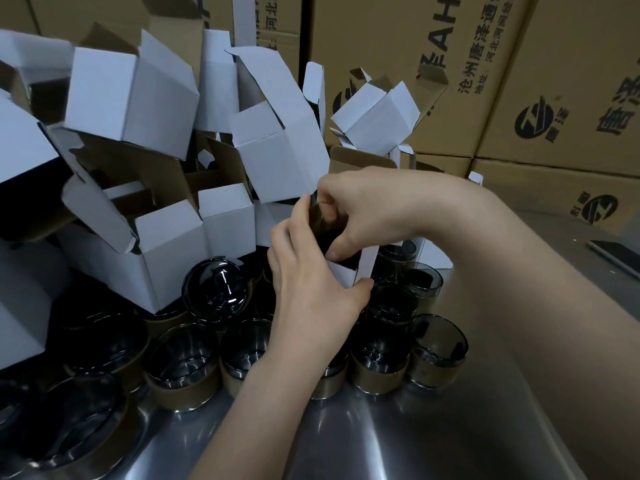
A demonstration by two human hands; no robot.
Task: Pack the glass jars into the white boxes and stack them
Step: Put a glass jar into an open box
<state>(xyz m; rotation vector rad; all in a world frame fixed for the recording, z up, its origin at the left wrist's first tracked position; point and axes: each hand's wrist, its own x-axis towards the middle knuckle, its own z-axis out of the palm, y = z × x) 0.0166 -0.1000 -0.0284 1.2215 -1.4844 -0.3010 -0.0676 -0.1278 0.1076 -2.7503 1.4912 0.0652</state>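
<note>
Centre of scene: white box (346,273), top open, gripped by curled left hand (311,292); dark glass jar (325,224) at its mouth, pinched by right hand (374,209); loose jars (440,344) on steel table (415,445) beneath.

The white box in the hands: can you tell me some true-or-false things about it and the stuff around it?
1. The left hand holds a white box. True.
2. The right hand is empty. False: it holds a dark jar at the box's open top.
3. The glass jars standing below are bright red. False: they are dark, smoky glass with a brownish band.
4. Brown cartons stand at the back. True.
5. The piled white boxes are all shut. False: their flaps hang open.
</note>
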